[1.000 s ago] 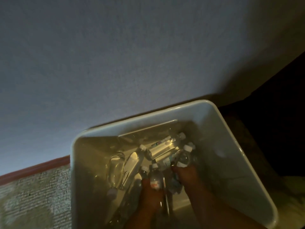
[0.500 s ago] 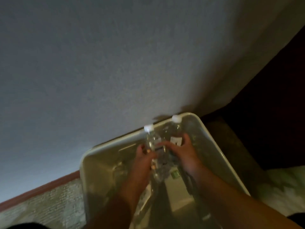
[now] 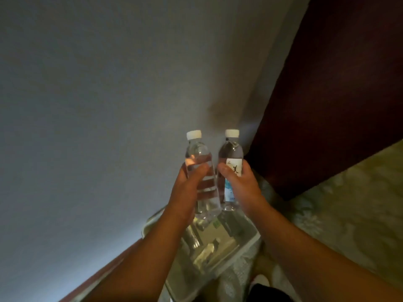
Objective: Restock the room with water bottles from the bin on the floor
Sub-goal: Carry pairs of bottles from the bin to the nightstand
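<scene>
I have a water bottle in each hand, both upright with white caps up, raised in front of the grey wall (image 3: 109,105). My left hand (image 3: 187,188) is wrapped around the clear bottle (image 3: 201,171); my right hand (image 3: 242,186) grips the labelled bottle (image 3: 232,162). The two bottles sit just beside each other. Below my forearms, the white bin (image 3: 250,238) rests on the patterned carpet (image 3: 349,203), more bottles inside it.
</scene>
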Motion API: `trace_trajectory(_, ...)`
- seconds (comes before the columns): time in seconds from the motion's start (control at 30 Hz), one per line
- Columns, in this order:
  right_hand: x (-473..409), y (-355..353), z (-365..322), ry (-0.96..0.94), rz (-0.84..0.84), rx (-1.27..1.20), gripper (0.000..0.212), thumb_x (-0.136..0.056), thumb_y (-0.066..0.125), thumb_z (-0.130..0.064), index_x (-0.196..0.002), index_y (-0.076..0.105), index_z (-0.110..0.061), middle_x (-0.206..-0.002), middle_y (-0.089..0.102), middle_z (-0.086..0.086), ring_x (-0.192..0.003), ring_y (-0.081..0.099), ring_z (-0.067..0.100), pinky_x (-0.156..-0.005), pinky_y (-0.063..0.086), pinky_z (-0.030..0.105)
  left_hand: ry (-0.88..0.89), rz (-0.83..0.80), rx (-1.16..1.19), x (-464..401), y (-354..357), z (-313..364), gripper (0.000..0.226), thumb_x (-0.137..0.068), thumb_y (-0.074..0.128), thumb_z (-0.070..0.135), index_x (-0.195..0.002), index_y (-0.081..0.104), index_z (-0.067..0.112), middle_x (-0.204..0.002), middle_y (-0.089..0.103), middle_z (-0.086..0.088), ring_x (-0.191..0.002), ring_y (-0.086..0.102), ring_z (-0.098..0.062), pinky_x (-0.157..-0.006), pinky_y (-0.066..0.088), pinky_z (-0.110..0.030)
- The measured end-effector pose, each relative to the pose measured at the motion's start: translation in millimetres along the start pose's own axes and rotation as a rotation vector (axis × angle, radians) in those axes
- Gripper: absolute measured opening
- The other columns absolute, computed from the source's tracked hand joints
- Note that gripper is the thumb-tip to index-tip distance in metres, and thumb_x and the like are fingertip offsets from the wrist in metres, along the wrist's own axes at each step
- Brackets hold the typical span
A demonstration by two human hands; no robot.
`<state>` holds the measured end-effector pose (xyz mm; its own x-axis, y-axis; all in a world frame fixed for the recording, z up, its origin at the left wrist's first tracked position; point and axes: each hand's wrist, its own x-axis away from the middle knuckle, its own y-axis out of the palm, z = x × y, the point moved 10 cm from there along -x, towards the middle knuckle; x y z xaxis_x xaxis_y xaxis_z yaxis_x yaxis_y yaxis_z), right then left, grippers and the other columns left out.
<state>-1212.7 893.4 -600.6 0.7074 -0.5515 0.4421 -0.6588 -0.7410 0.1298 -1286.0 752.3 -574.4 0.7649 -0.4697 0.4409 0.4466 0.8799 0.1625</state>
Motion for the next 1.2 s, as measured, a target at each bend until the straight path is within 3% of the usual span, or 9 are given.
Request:
trace_trajectory(0.1,46.4,-12.1,-94.7,-0.066,0.027,-0.017,0.024,-0.093,0.065,-0.034,-0.112,0.059,-0.022,-0.099,0.072,0.010,-0.080,0.074,0.020,-0.064,0.060,0.032,0.022,-0.041,0.045,42.1,32.5,77.3,0.059,-0.077,0.067,0.049,-0.128,0.060,0.021,-0.107,0.074,-0.014,-0.079,0.075,-0.023,-0.076,0.058,-0.046)
trace_trajectory(0.27,136.1,-43.9,-231.6,-0.261,0.116,-0.029,0.029,-0.094,0.060,-0.043,-0.113,0.057,-0.022,-0.090,0.074,0.000,-0.072,0.074,0.012,-0.057,0.057,0.027,0.074,-0.194,0.085,113.6,92.2,181.4,0.068,-0.070,0.077,0.050,-0.127,0.059,0.019,-0.112,0.071,-0.018,-0.098,0.070,-0.038,-0.081,0.060,-0.053)
trace_trajectory(0.43,268.7,-84.3,-327.7,-0.480,0.282,-0.035,0.060,-0.080,0.064,-0.061,-0.121,0.053,-0.018,-0.107,0.070,0.014,-0.085,0.072,0.025,-0.070,0.058,0.039,0.274,-0.539,0.049,214.8,179.1,282.5,0.026,-0.073,0.074,0.044,-0.095,0.066,0.032,-0.107,0.064,-0.012,-0.092,0.066,-0.029,-0.075,0.057,-0.045)
trace_trajectory(0.57,391.1,-137.5,-364.9,-0.628,0.482,-0.061,0.067,-0.076,0.064,-0.061,-0.124,0.055,-0.014,-0.108,0.073,0.018,-0.089,0.075,0.031,-0.073,0.063,0.045,0.335,-0.835,0.104,313.7,250.5,318.1,0.024,-0.084,0.068,0.034,-0.104,0.068,0.022,-0.105,0.063,-0.014,-0.098,0.063,-0.034,-0.086,0.051,-0.053)
trace_trajectory(0.7,532.4,-196.7,-374.1,-0.731,0.668,-0.059,0.057,-0.085,0.062,-0.058,-0.125,0.055,-0.018,-0.106,0.076,0.011,-0.091,0.076,0.029,-0.073,0.063,0.048,0.268,-1.173,0.053,438.4,330.9,308.1,0.052,-0.091,0.061,0.032,-0.137,0.050,0.010,-0.131,0.058,-0.032,-0.119,0.056,-0.053,-0.101,0.038,-0.075)
trace_trajectory(0.87,734.3,-261.7,-350.3,-0.784,0.985,-0.014,0.059,-0.073,0.061,-0.069,-0.118,0.058,-0.031,-0.096,0.077,-0.005,-0.084,0.077,0.018,-0.064,0.063,0.036,0.208,-1.495,0.028,631.5,408.3,265.6,0.046,-0.095,0.051,0.034,-0.133,0.049,0.008,-0.107,0.065,-0.021,-0.096,0.066,-0.039,-0.079,0.055,-0.052)
trace_trajectory(0.97,864.1,-294.3,-316.4,-0.793,1.208,0.030,0.056,-0.074,0.055,-0.073,-0.117,0.056,-0.037,-0.091,0.075,-0.017,-0.079,0.074,0.001,-0.052,0.056,0.016,0.202,-1.583,-0.084,748.1,436.4,223.2,0.059,-0.083,0.070,0.046,-0.130,0.053,0.015,-0.111,0.070,-0.019,-0.097,0.071,-0.037,-0.079,0.057,-0.053)
trace_trajectory(1.1,1047.4,-328.3,-240.0,-0.751,1.480,-0.015,0.040,-0.090,0.060,-0.056,-0.120,0.057,-0.031,-0.100,0.076,-0.001,-0.085,0.076,0.014,-0.063,0.061,0.028,0.184,-1.752,-0.144,925.0,451.5,151.4,0.070,-0.056,0.085,0.048,-0.119,0.059,0.031,-0.113,0.073,-0.012,-0.096,0.074,-0.032,-0.085,0.058,-0.057)
trace_trajectory(1.2,1181.4,-329.7,-176.6,-0.735,1.648,-0.044,0.044,-0.084,0.066,-0.057,-0.117,0.058,-0.029,-0.100,0.077,0.001,-0.085,0.076,0.016,-0.064,0.061,0.030,0.136,-1.902,-0.150,1058.9,443.8,93.4,0.063,-0.062,0.082,0.050,-0.119,0.058,0.037,-0.113,0.072,-0.005,-0.098,0.073,-0.027,-0.087,0.058,-0.055)
